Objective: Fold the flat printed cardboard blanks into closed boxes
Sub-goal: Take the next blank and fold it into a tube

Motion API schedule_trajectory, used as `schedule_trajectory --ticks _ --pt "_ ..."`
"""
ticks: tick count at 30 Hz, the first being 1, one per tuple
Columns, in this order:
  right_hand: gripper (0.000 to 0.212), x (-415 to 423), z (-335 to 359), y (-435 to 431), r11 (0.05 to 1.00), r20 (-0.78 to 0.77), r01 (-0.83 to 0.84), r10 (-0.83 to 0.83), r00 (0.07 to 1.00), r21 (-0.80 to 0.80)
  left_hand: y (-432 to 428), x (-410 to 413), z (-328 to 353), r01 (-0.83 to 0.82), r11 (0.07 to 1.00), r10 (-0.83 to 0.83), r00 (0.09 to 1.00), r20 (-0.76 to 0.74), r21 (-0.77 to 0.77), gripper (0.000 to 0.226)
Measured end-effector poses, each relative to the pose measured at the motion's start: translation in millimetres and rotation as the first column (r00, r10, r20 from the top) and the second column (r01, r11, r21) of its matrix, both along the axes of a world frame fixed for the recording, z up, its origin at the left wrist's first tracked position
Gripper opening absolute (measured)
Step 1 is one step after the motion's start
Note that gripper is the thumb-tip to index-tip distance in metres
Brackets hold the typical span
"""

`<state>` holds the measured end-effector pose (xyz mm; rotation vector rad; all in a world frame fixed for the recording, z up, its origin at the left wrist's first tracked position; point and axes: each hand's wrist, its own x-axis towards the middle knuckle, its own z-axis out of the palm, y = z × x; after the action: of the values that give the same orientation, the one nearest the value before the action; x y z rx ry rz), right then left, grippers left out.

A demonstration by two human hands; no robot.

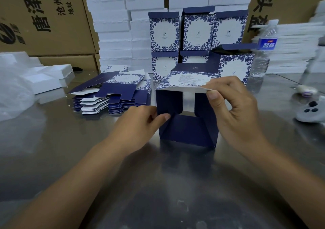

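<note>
Half-erected navy box [187,128], centre of steel table [158,184], open end toward the wearer; two side flaps turned inward, bottom flap lying forward on the tabletop, upper white-backed flap with barcode label raised. Left hand [139,121]: thumb and forefinger closed narrowly on the lower corner of the left side flap, remaining fingers hidden behind the hand. Right hand [235,109]: thumb and forefinger pinching the free edge of the upper flap near its right corner, other fingers loosely curled below, holding nothing visible. Stack of flat printed blanks [112,97] just left of the box, near the left hand, apart from it. Erected boxes [197,32] with blue floral print, stacked in two tiers behind, tuck lids up. Water bottle [263,49], upright, right of those boxes. White foam trays [112,26] piled high at the back. Brown corrugated cartons [44,17] with printed characters, far left. Clear plastic bag [12,95] at left edge. Grey handheld controller [311,112] at right edge, on the table.
</note>
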<state>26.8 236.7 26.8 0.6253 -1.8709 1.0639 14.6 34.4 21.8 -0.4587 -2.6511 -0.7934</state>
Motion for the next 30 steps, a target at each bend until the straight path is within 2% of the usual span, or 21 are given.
schedule_trajectory --ticks 6,10,15,19,24,30 --pt "0.030 1 1 -1 1.000 -0.005 -0.014 0.014 1.000 0.017 -4 -4 -8 0.037 0.987 -0.021 0.995 0.100 -0.158 0.040" --pt "0.018 -1 1 0 1.000 -0.005 0.002 -0.002 1.000 0.011 -3 -4 -7 0.045 0.987 -0.033 0.997 0.074 -0.156 0.039" --pt "0.018 -1 0 0 1.000 0.004 -0.005 0.005 1.000 0.015 -5 -8 -9 0.045 0.987 -0.028 0.994 0.105 -0.156 0.039" --pt "0.018 -1 0 0 1.000 0.005 -0.009 0.009 1.000 0.014 -8 -10 -11 0.075 0.983 -0.047 0.985 0.169 -0.166 0.031" --pt "0.018 -1 0 0 1.000 0.007 -0.003 0.003 1.000 0.008 -8 -12 -13 0.113 0.986 -0.095 0.986 0.135 -0.126 0.029" --pt "0.016 -1 -1 1 1.000 -0.005 -0.010 0.010 1.000 0.006 -15 -13 -11 0.124 0.974 -0.093 0.982 0.165 -0.189 0.029"
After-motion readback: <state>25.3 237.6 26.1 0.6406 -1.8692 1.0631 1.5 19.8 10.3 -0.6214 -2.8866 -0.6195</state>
